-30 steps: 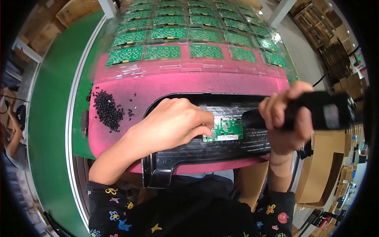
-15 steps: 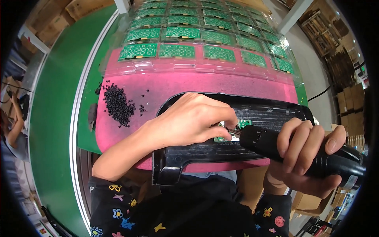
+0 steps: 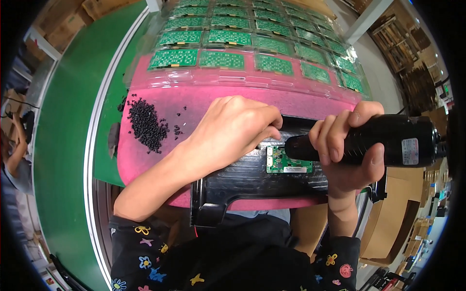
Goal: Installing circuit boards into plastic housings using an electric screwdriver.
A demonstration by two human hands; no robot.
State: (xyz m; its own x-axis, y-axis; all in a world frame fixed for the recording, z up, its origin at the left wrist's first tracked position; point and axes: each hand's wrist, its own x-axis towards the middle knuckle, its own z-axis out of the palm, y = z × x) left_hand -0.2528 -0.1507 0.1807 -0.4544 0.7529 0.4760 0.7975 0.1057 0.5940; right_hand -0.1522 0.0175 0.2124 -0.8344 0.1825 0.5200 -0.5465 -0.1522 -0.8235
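We worked a small green board on a black panel, a driver in the right hand.

At far left ran a green belt (image 3: 63,145); on the pink mat (image 3: 194,104) lay a heap of black screws (image 3: 145,127). Our left hand (image 3: 233,131) rested curled on the panel (image 3: 252,177), fingertips pinched at its upper edge; we could not tell what they pinched. The board (image 3: 287,161) sat on the panel just right of that hand. Our right hand (image 3: 347,148) gripped the driver (image 3: 383,140), its tip at the board's top edge. Trays of green boards (image 3: 252,39) lay beyond.
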